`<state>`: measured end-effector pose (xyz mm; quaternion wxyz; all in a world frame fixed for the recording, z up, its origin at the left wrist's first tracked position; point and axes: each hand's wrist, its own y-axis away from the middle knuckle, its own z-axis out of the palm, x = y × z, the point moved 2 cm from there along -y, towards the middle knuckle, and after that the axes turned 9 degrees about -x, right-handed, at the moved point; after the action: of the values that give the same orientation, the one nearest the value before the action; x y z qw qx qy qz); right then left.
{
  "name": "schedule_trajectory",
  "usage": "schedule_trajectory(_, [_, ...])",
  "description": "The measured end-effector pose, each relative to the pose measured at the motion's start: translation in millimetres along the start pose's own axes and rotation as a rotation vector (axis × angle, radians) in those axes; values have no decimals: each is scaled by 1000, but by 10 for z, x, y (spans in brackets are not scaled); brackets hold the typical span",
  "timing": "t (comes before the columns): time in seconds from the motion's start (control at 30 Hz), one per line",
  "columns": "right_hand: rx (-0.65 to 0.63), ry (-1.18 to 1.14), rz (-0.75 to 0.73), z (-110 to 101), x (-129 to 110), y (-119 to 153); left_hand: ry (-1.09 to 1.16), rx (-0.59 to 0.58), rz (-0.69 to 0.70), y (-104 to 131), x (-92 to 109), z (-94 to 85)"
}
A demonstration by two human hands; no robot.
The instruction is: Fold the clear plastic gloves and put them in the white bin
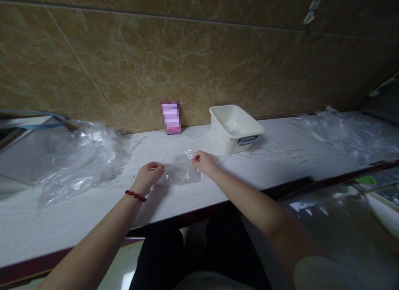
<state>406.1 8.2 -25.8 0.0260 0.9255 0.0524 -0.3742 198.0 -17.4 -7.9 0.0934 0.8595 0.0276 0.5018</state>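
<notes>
A small clear plastic bag [181, 172] stretches between my two hands, just above the white wood-grain tabletop [177, 202]. My left hand [149, 174], with a dark red beaded bracelet on its wrist, pinches the bag's left end. At the other end, my right hand [203, 162] has its fingers closed on the upper right corner. I cannot make out anything inside the bag. Behind my right hand stands a cream plastic bin [222, 136] with a grey handle, and some clear plastic lies in its bottom.
A phone [172, 117] with a lit, blurred screen leans against the brown marbled wall [187, 65]. Crumpled clear plastic [90, 157] covers the table's left part, beside a box with a blue strap [46, 124]. More clear plastic [346, 134] lies at the right.
</notes>
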Motion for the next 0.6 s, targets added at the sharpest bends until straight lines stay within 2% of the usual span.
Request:
schedule_trajectory(0.1, [-25,4,2,19,9,-8,-31,-21,-12,53,-28,24])
schedule_trajectory(0.3, [10,13,-5,60,17,-18,-55,-16,-9,71,-107,65])
schedule_trajectory(0.43, [-19,-34,-9,94,14,-16,12,-29,-10,61,-45,22])
schedule_trajectory(0.53, [9,6,-16,88,0,-24,92,-73,18,55,1,-1])
schedule_trajectory(0.6, [21,36,-17,83,-8,-32,68,-112,15,55,0,3])
